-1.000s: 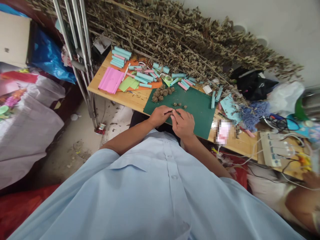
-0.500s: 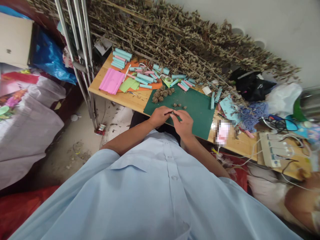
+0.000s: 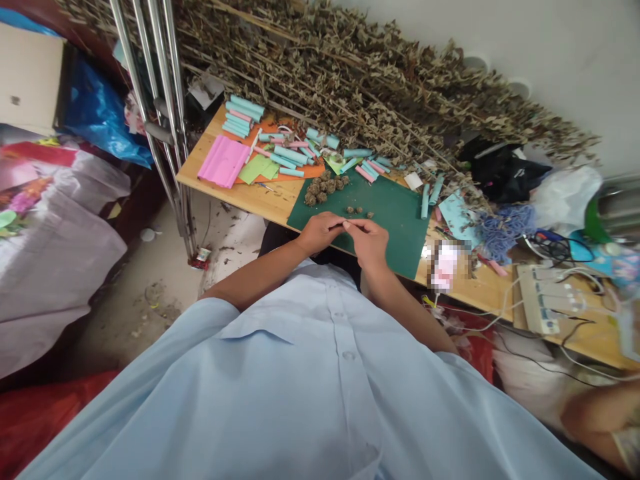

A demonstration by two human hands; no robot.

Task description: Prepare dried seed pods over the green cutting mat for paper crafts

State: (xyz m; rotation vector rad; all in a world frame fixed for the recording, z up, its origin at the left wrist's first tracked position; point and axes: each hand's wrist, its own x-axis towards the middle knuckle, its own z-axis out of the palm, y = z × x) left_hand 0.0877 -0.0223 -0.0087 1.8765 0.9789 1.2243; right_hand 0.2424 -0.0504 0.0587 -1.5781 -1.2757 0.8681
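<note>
My left hand (image 3: 321,232) and my right hand (image 3: 369,241) meet at the near edge of a green cutting mat (image 3: 395,243). Thumbs and fingertips of both are pinched together, and whatever lies between them is covered by the fingers. Just beyond, on the mat, sit a few small brown balls (image 3: 359,210) that look like rolled dried herb. A heap of larger brown balls (image 3: 320,190) rests at the mat's upper left, beyond my left hand.
Rolled blue and pink papers (image 3: 290,157) and a pink sheet (image 3: 223,162) lie on the wooden table (image 3: 273,205). Dried leafy stalks (image 3: 350,87) line the back. Metal crutches (image 3: 170,133) stand left. A phone (image 3: 447,267), power strip (image 3: 540,297) and another person's arm (image 3: 603,413) are right.
My right fingers have shifted slightly and closed over the small brownish bit that showed between my fingertips. The other person's arm at the lower right has moved a little down and left.
</note>
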